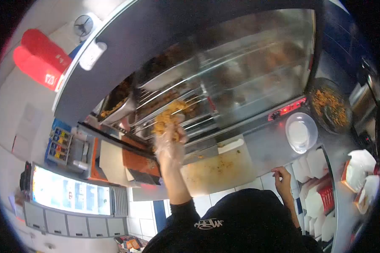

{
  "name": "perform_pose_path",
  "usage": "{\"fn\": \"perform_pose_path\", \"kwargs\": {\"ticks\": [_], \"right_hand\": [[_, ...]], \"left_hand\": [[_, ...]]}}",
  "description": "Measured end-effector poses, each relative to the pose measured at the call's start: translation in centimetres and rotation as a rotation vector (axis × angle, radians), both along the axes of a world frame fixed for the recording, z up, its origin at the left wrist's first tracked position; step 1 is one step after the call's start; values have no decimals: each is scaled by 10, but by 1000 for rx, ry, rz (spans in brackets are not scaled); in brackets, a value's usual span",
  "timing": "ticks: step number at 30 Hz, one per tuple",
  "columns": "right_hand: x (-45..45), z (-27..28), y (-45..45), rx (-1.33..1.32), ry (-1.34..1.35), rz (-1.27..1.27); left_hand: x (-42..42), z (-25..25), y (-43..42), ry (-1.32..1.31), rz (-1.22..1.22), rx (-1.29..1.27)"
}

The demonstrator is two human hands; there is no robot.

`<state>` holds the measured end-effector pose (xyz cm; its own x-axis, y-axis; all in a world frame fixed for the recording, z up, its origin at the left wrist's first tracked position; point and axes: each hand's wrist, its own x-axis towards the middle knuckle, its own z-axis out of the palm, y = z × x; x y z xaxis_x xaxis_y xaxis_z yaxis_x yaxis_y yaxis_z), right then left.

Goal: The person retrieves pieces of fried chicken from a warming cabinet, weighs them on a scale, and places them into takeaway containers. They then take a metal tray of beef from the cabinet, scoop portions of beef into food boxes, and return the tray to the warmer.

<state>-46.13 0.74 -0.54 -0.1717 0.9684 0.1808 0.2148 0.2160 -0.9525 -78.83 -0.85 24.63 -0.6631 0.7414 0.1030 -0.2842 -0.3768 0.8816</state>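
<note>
My left hand point(169, 137), in a clear plastic glove, reaches inside the open left part of a heated display cabinet point(249, 67). Its fingers are closed around golden fried food pieces point(169, 114) above a wire rack point(198, 120). The glove and food are partly blurred, so single pieces are hard to tell apart. Bare and low beside my body, my right hand point(282, 179) hovers by the counter's front edge. Its fingers are loosely bent and apart, with nothing visible in them. A stained cutting board point(217, 168) lies between my arms, with a white-handled tool point(231, 146) at its back edge.
A clear plastic tub point(301, 133) and a dark pan of chopped food point(329, 105) stand on the right. Below them, a shelf holds white boxes point(316, 162). Cardboard boxes point(114, 158) sit left of the board. The cabinet's glass and frame surround the opening.
</note>
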Motion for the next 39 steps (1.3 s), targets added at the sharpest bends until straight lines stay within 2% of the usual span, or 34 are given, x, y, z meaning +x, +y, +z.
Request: {"fn": "perform_pose_path", "kwargs": {"ticks": [1,3,7,9,11,13,15,16,17,19,21,23,26,28,31,33,35,36,38,39], "right_hand": [[3,2,-3,7,39,-4],[15,3,-8,-29,-12,-53],[42,6,-26,-21,-31,-180],[60,2,-37,-69,-32,-228],[78,0,-50,-84,-71,-300],[92,1,-61,-114,-80,-391],[104,-5,-70,-131,-44,-472],[110,-8,-77,-141,-7,-517],[116,-8,-84,-156,-2,-563],[125,-10,-95,-162,-16,-620],[133,-13,-106,-155,15,-698],[141,-14,-117,-181,35,-759],[150,-24,-130,-181,36,-850],[154,-24,-135,-198,61,-901],[160,-29,-140,-208,95,-947],[163,-31,-142,-217,108,-963],[165,-25,-142,-193,93,-958],[165,-26,-142,-190,94,-954],[167,-27,-143,-187,94,-946],[167,-28,-143,-201,103,-937]], "left_hand": [[9,-17,13,-157,-146,26],[41,-41,35,-282,-337,-5],[95,-92,74,-401,-759,-141],[130,-107,94,-343,-874,-204],[168,-129,117,-49,-805,-384],[198,-145,137,43,-833,-397],[220,-163,160,444,-872,-507],[227,-235,198,699,-605,-330],[240,-232,202,710,-653,-328],[252,-206,204,938,-805,-152],[265,-188,205,1147,-790,-295],[268,-192,209,1090,-853,-359],[266,-201,213,1172,-936,-208],[269,-202,213,1507,-605,-323],[267,-208,227,1600,-686,-455],[256,-230,247,1635,-673,-463],[243,-256,275,1612,-736,-596],[249,-246,270,1616,-734,-598],[271,-215,247,1310,-949,-740],[275,-215,244,1309,-947,-742]]}}
